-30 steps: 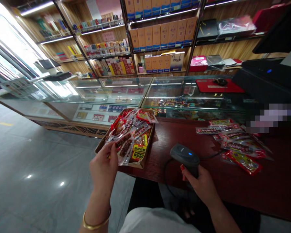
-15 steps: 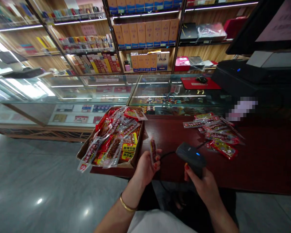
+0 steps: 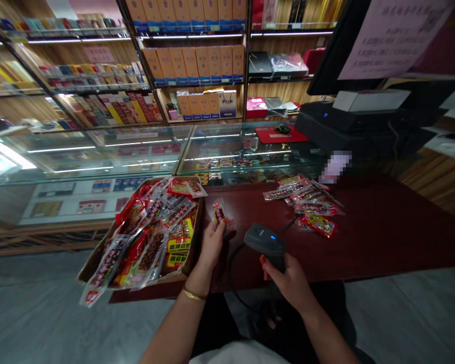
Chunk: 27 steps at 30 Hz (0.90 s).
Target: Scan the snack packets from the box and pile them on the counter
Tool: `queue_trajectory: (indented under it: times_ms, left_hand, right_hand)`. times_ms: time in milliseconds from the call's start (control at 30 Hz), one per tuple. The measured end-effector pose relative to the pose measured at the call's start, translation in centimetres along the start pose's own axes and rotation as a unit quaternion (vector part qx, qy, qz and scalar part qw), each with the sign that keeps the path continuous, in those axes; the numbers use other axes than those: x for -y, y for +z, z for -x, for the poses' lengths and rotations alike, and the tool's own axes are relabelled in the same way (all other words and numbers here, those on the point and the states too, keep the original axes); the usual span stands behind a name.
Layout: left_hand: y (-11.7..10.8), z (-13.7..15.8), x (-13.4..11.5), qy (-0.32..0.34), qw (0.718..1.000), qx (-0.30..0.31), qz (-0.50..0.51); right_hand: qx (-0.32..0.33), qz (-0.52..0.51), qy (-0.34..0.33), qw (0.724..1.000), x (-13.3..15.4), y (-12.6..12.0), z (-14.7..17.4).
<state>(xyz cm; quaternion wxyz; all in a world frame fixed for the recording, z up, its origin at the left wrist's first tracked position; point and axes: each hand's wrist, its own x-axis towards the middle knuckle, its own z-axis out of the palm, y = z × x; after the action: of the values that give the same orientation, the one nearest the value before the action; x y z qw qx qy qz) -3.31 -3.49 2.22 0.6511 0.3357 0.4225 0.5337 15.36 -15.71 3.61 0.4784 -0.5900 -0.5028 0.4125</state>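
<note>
My left hand (image 3: pixel 213 241) pinches a snack packet (image 3: pixel 219 212), a clear and red wrapper with something dark brown inside, over the dark red table. Wrapped round the handle of a black barcode scanner (image 3: pixel 265 239) is my right hand (image 3: pixel 288 278); a small blue light glows on the scanner's top. The scanner's head points left toward the packet, with a gap between them. Left of my left hand, a cardboard box (image 3: pixel 197 237) is heaped with similar packets in clear, red and yellow wrappers. Beyond the scanner lies a loose pile of packets (image 3: pixel 314 207).
A glass display counter (image 3: pixel 144 146) runs behind the table (image 3: pixel 382 227). On it rest a red mat (image 3: pixel 263 134) and a computer mouse (image 3: pixel 282 129). A monitor (image 3: pixel 341 45) and black machine (image 3: pixel 311 121) stand at right. The scanner's cable (image 3: pixel 230 268) loops between my hands.
The camera view has swung right, so the scene sits further left. My left hand has turned the packet and moved it slightly away from me. The scanner stays in my right hand.
</note>
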Motion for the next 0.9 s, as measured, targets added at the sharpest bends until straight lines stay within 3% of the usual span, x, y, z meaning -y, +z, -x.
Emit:
queue_trajectory:
  times_ms: [100,233,533,900]
  left_hand:
    - [-0.3,-0.6,0.1,0.02,1.0,0.01,-0.021]
    - [-1.0,-1.1,0.0,-0.029,0.999,0.044,0.007]
    - [-0.8,-1.3,0.0,-0.092,0.994,0.034,0.058]
    - [-1.1,-1.4,0.0,-0.085,0.993,0.03,0.079]
  right_hand:
    - [0.004,-0.002,0.0,1.0,-0.2,-0.1,-0.2]
    - [-0.008,-0.007,0.01,1.0,-1.0,0.1,-0.5]
    - [-0.028,0.017,0.033,0.999,-1.2,0.1,-0.9]
    - [-0.058,0.119,-0.03,0.991,0.4,-1.5,-0.7]
